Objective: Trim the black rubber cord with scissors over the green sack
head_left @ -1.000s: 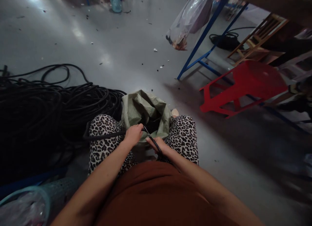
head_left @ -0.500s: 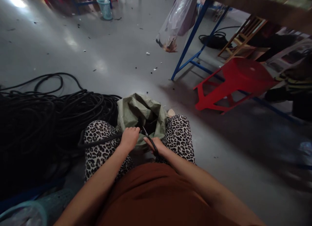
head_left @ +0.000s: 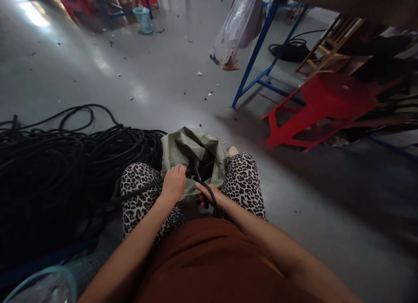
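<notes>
Head view: left hand (head_left: pixel 174 180) grips cord (head_left: pixel 140 191), right hand (head_left: pixel 209 194) holds one scissors (head_left: pixel 199 178); cord end and blade tips hard to make out over the one sack's (head_left: pixel 176 147) dark mouth. Pile (head_left: pixel 130 144) at left, partly lost in shadow. Grey floor (head_left: pixel 170 76), littered. One tabletop (head_left: pixel 359 7), cut off; red stool (head_left: pixel 326 96) by it. Two baskets (head_left: pixel 143 22), one cropped.
</notes>
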Tool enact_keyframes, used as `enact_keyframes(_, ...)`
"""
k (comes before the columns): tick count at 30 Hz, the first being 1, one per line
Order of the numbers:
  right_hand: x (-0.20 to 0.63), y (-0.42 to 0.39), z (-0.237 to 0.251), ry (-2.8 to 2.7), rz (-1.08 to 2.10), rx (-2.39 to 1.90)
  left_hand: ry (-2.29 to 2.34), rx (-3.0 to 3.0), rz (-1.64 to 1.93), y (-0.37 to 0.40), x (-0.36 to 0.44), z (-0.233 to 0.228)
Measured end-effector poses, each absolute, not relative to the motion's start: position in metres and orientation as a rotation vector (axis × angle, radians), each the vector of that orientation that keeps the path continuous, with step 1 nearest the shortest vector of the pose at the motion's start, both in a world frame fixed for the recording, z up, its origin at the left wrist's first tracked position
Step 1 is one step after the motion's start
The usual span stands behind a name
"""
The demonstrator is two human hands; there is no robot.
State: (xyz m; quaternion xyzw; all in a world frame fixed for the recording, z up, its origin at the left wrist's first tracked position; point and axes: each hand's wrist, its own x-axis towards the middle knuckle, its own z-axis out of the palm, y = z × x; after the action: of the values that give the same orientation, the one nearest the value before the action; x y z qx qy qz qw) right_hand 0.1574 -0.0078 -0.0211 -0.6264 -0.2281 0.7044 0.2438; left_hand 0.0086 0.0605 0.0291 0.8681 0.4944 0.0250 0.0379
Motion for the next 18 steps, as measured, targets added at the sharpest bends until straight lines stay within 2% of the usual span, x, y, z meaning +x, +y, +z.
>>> enact_keyframes(6,0.155,-0.014,-0.021,-0.590,2.084,-1.398,1.481,2.607,0.289,0.061,0.005,0.032)
enact_keyframes(10,0.156,-0.016,-0.022,-0.695,2.071,-1.310,1.461,2.588,0.328,0.062,0.004,0.029)
enact_keyframes(18,0.156,-0.011,-0.005,-0.841,1.941,-1.556,1.387,2.598,0.294,0.053,0.008,0.027)
